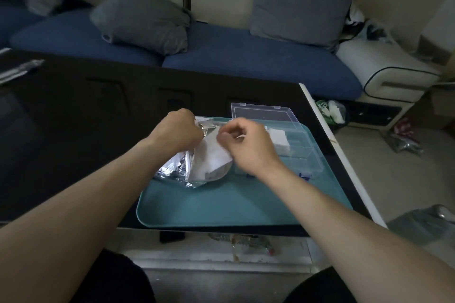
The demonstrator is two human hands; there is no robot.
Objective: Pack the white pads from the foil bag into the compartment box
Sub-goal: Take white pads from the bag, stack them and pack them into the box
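Progress: part done — white pads (277,140) fill one compartment of compartment box (301,152); rest unfilled | left hand (178,129) grips foil bag (197,165) mouth on teal tray (234,204); right hand (242,141) pinches something white — unclear what

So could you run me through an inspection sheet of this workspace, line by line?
Surface: teal tray on a black table.
Job's things: foil bag lying on the tray, opened at its top; clear compartment box beside it with lid open; white pads already in one compartment.
Clutter: silvery packet at the table's far left corner.
Hands: left hand grips the bag's top; right hand pinches something white, too blurred to name.
Cables: nothing seen.
Surroundings: blue sofa with grey cushions; bags on the floor.
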